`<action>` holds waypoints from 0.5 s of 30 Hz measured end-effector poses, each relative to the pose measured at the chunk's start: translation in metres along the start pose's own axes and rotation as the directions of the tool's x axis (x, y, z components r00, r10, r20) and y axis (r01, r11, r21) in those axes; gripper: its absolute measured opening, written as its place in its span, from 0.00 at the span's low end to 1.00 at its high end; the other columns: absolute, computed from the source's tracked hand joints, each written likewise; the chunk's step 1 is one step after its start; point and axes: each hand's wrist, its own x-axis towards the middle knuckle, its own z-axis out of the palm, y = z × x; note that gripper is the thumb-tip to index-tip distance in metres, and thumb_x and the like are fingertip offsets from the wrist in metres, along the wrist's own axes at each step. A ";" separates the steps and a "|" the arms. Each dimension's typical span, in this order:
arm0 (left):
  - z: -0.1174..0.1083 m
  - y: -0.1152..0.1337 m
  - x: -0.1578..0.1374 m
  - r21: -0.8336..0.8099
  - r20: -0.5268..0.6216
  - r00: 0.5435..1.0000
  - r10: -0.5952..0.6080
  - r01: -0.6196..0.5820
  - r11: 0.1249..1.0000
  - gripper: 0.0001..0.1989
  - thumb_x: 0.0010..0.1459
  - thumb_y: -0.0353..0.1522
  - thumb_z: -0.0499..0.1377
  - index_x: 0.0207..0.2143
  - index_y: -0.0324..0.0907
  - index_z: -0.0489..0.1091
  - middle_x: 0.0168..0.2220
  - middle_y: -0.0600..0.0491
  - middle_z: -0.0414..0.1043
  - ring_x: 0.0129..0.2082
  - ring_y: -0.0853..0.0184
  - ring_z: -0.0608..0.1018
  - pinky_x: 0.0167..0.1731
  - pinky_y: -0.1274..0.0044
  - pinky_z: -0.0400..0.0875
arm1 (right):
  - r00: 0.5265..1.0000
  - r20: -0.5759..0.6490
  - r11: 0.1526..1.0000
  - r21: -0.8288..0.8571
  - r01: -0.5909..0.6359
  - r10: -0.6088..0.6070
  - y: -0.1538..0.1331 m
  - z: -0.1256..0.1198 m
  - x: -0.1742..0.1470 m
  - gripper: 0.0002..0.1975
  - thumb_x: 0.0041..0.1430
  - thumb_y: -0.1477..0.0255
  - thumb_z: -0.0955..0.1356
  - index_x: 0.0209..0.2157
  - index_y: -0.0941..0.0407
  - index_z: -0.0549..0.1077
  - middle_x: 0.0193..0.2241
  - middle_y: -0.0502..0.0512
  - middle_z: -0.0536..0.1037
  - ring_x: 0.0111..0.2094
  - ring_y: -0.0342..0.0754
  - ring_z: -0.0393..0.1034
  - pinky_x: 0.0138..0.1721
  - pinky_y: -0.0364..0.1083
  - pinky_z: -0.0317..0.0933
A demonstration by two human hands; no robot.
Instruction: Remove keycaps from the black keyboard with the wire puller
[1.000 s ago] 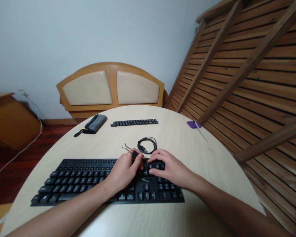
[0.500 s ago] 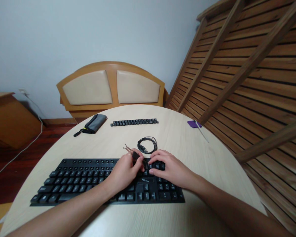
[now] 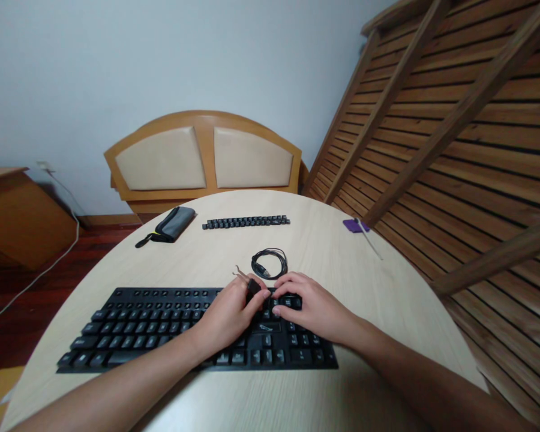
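A black keyboard point(image 3: 270, 355) lies before me on the table, its upper rows showing bare sockets without caps. My left hand point(image 3: 228, 309) is closed round the dark handle of a keycap puller point(image 3: 254, 287), whose thin metal prongs point up and to the left. The puller's lower end is hidden by my fingers, over the upper right part of the keyboard. My right hand point(image 3: 308, 303) rests on the number pad side. Its thumb and fingertips are apart, with keys visible between them, close to my left fingertips.
Removed keycaps point(image 3: 245, 222) stand in rows farther back. A coiled black cable point(image 3: 270, 264) lies behind my hands. A grey zip pouch point(image 3: 176, 223) sits at the back left, and a purple cloth point(image 3: 353, 225) with a thin stick point(image 3: 372, 245) at the right. Wooden slats point(image 3: 432, 174) lean close by.
My left hand has turned and shifted slightly right with the puller, whose prongs now point more steeply up. The right hand stays nearly still.
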 end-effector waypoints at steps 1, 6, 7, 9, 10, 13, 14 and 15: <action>0.000 0.000 0.000 -0.003 -0.004 1.000 0.002 -0.002 1.000 0.10 0.65 0.36 0.52 0.36 0.41 0.69 0.32 0.52 0.72 0.33 0.64 0.74 0.37 0.74 0.67 | 1.000 0.000 1.000 -0.002 0.002 -0.002 0.000 0.000 0.000 0.07 0.56 0.68 0.72 0.36 0.53 0.76 0.44 0.53 0.75 0.48 0.49 0.68 0.51 0.50 0.60; -0.002 0.003 -0.001 -0.017 0.001 1.000 0.012 -0.012 1.000 0.14 0.67 0.37 0.49 0.34 0.41 0.69 0.29 0.54 0.70 0.31 0.66 0.73 0.36 0.75 0.65 | 1.000 -0.004 1.000 -0.012 0.010 -0.010 -0.001 0.000 0.001 0.07 0.56 0.68 0.71 0.37 0.53 0.77 0.45 0.54 0.75 0.48 0.50 0.68 0.52 0.51 0.60; -0.002 0.004 -0.001 -0.023 0.007 1.000 0.014 -0.014 1.000 0.14 0.67 0.37 0.48 0.34 0.41 0.69 0.29 0.54 0.70 0.31 0.66 0.73 0.35 0.75 0.65 | 1.000 -0.005 1.000 -0.014 0.012 -0.012 -0.001 0.001 0.000 0.07 0.57 0.68 0.71 0.38 0.53 0.77 0.45 0.54 0.75 0.48 0.50 0.68 0.52 0.51 0.60; -0.002 0.005 -0.002 -0.041 0.022 1.000 0.005 -0.004 0.999 0.15 0.67 0.38 0.48 0.35 0.41 0.69 0.27 0.55 0.69 0.29 0.67 0.72 0.33 0.76 0.64 | 1.000 -0.013 1.000 -0.020 0.022 -0.022 -0.002 0.002 0.000 0.07 0.57 0.69 0.71 0.38 0.53 0.77 0.44 0.54 0.75 0.48 0.50 0.68 0.52 0.51 0.60; -0.002 0.005 -0.003 -0.054 0.030 1.000 -0.006 0.008 0.998 0.15 0.67 0.39 0.47 0.35 0.41 0.69 0.26 0.56 0.68 0.27 0.67 0.71 0.32 0.76 0.64 | 0.999 -0.019 0.999 -0.023 0.028 -0.028 -0.002 0.002 0.000 0.06 0.58 0.69 0.70 0.38 0.54 0.77 0.44 0.54 0.76 0.48 0.50 0.68 0.52 0.51 0.60; -0.002 0.005 -0.004 -0.096 0.054 0.998 -0.038 0.043 0.994 0.15 0.68 0.40 0.47 0.37 0.41 0.68 0.22 0.58 0.65 0.23 0.68 0.69 0.28 0.77 0.62 | 0.999 -0.028 0.999 -0.031 0.043 -0.044 -0.002 0.003 -0.001 0.06 0.59 0.69 0.70 0.38 0.54 0.77 0.43 0.54 0.76 0.48 0.50 0.68 0.52 0.51 0.60; -0.002 0.006 -0.004 -0.108 0.061 0.997 -0.042 0.048 0.993 0.16 0.67 0.40 0.47 0.37 0.41 0.68 0.22 0.58 0.65 0.23 0.68 0.69 0.28 0.77 0.62 | 0.999 -0.027 0.998 -0.032 0.046 -0.047 -0.001 0.004 -0.001 0.06 0.59 0.69 0.70 0.38 0.54 0.77 0.43 0.54 0.76 0.48 0.50 0.68 0.52 0.51 0.60; -0.002 0.006 -0.004 -0.118 0.066 0.997 -0.042 0.050 0.992 0.16 0.67 0.41 0.46 0.37 0.41 0.67 0.22 0.58 0.65 0.23 0.68 0.69 0.28 0.77 0.62 | 0.998 -0.027 0.998 -0.033 0.051 -0.052 -0.001 0.004 -0.001 0.06 0.59 0.69 0.70 0.38 0.54 0.77 0.43 0.54 0.76 0.48 0.50 0.68 0.52 0.51 0.60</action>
